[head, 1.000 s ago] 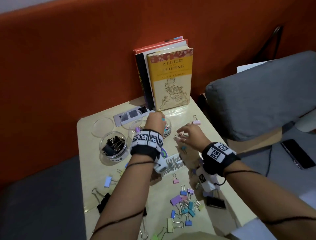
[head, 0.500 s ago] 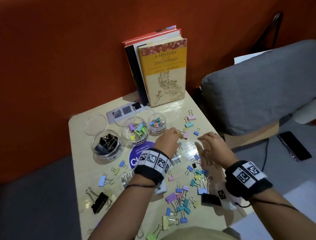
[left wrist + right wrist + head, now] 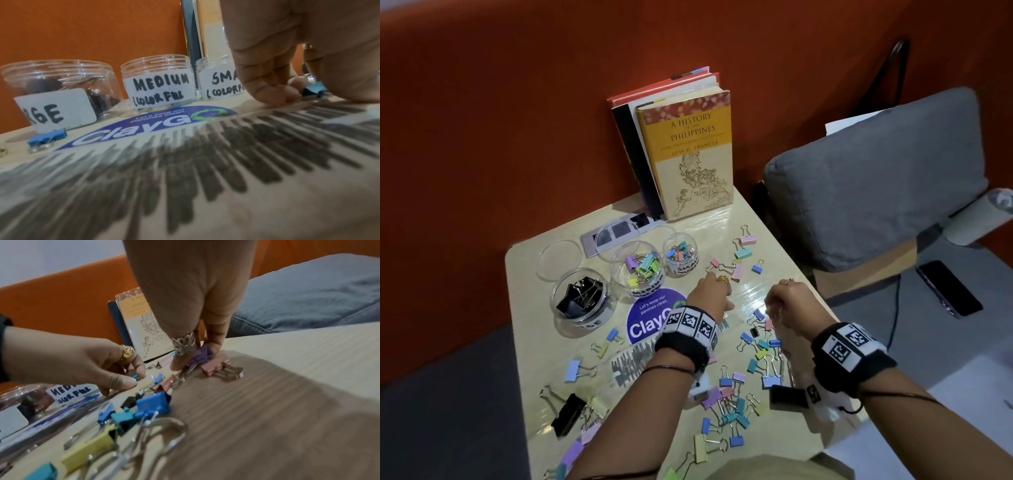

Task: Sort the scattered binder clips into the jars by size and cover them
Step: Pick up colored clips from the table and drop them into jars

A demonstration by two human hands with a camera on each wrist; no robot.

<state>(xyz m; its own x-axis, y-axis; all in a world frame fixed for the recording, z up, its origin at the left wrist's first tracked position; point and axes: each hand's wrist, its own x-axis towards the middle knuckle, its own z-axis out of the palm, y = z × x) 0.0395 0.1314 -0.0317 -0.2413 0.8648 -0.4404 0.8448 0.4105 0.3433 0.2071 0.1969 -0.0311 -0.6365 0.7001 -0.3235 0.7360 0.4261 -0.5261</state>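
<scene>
Three open clear jars stand in a row: LARGE point(image 3: 582, 298) with black clips, MEDIUM point(image 3: 638, 270) and SMALL point(image 3: 681, 253) with coloured ones. Colourful binder clips point(image 3: 732, 407) lie scattered over the near half of the table point(image 3: 527, 335). My left hand point(image 3: 714, 291) is down on the table right of the jars; its thumb and fingers pinch a small teal clip point(image 3: 312, 91), also seen as the teal clip point(image 3: 134, 376) in the right wrist view. My right hand point(image 3: 787, 301) is just to the right, and its fingertips point(image 3: 179, 365) pinch a purple clip point(image 3: 200, 356) beside a pink clip point(image 3: 213, 367).
Two clear lids point(image 3: 560, 255) lie behind the jars near a grey device point(image 3: 619, 233). Books point(image 3: 688, 154) stand against the orange wall. Large black clips point(image 3: 568, 413) lie at the table's near left. A grey cushion point(image 3: 876, 178) and a phone point(image 3: 948, 287) are to the right.
My left hand has pulled back from over the small jar and come down on the table by a teal clip. My right hand has dropped nearer onto the scattered clips.
</scene>
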